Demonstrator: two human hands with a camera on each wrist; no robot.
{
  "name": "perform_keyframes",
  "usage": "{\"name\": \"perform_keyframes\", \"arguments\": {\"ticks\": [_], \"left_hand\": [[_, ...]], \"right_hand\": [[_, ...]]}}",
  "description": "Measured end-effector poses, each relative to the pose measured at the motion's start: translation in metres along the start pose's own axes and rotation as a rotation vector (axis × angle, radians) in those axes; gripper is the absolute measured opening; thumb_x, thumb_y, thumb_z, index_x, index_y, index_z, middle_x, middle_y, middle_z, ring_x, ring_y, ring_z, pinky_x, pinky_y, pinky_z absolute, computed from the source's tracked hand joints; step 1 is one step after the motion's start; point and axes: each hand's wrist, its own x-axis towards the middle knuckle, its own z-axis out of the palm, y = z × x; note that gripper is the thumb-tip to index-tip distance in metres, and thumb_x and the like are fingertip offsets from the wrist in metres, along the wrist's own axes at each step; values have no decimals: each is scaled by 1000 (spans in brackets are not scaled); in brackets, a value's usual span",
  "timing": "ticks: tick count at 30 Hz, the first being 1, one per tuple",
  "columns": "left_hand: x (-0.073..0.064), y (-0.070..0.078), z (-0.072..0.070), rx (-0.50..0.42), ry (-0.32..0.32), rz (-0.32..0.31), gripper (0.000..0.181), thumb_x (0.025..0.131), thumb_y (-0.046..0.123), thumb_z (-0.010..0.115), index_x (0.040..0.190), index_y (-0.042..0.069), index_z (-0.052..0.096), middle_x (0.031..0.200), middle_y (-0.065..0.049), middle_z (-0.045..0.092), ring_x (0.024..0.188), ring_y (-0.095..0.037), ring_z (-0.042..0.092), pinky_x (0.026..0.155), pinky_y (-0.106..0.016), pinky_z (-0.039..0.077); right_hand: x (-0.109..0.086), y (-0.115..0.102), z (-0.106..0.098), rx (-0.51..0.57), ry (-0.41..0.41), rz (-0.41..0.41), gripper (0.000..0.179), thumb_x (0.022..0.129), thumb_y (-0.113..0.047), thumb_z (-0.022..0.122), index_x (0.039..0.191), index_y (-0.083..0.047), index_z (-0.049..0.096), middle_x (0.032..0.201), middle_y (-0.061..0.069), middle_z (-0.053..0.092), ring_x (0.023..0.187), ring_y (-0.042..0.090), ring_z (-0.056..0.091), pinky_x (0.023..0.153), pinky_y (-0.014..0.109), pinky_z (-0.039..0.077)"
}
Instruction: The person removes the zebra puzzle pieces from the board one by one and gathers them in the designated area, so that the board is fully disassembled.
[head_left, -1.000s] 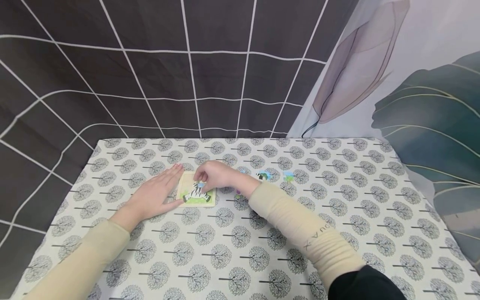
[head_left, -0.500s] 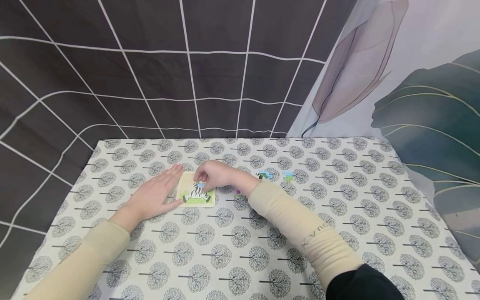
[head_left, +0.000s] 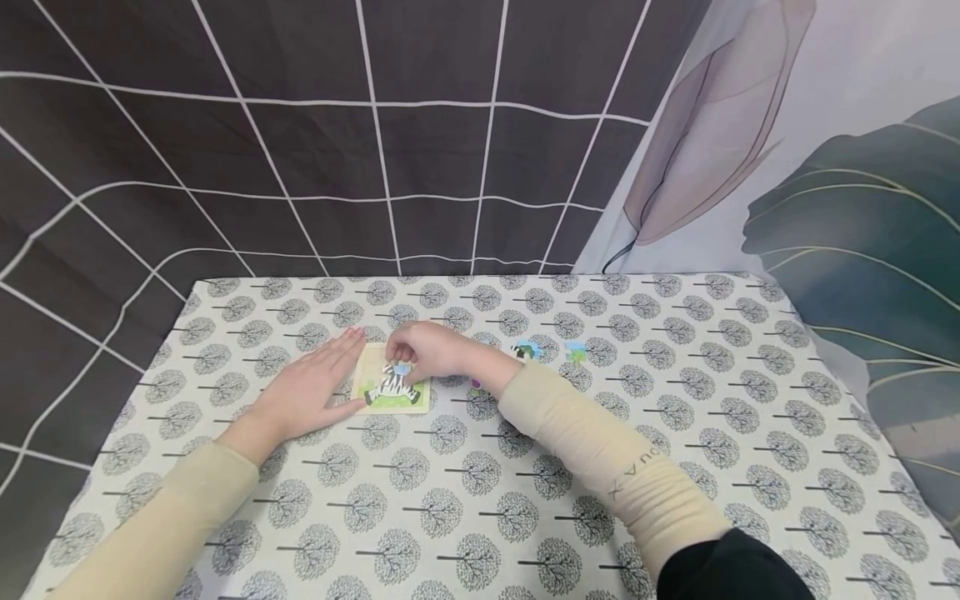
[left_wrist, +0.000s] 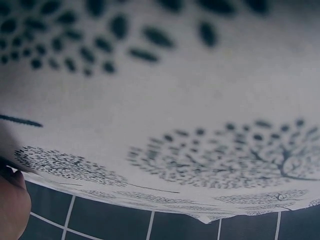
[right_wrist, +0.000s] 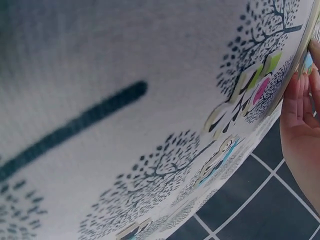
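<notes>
1. Tree-print cloth spreads out before a dark curtain, which hangs behind its far edge.
2. Thumb and fingertips of the right hand pinch a blue piece over the middle of the board, probably for fine control; contact with the board is unclear.
3. Fingers straight, the left hand lies along the board's left edge, thumb at its near-left corner, likely to stop it sliding.
4. Beyond the right edge lie a pink piece, a striped piece and a tree piece, seemingly within easy reach.

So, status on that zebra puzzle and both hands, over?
Left hand flat along puzzle board's left edge. Right hand pinching blue piece at board. Loose pieces off to the right, apparently not in the way.
</notes>
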Motion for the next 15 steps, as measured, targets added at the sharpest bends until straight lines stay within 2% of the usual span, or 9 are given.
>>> {"name": "perform_keyframes", "arguments": {"ticks": [9, 15], "left_hand": [[0, 0, 0, -7, 3, 2, 95, 102, 56, 59, 165, -6, 25, 175, -22, 24, 162, -41, 27, 133, -53, 30], [1, -1, 1, -5, -2, -1, 96, 101, 57, 59, 166, -5, 24, 176, -21, 22, 163, -39, 26, 133, -52, 30]], "right_hand": [[-3, -3, -1, -60, 22, -37, 40, 85, -6, 87, 121, -5, 72, 111, 7, 74, 102, 17, 68, 95, 22, 57], [-2, 1, -2, -41, -4, -29, 40, 87, -7, 86, 124, -4, 73, 116, 8, 75, 106, 18, 70, 98, 24, 58]]}}
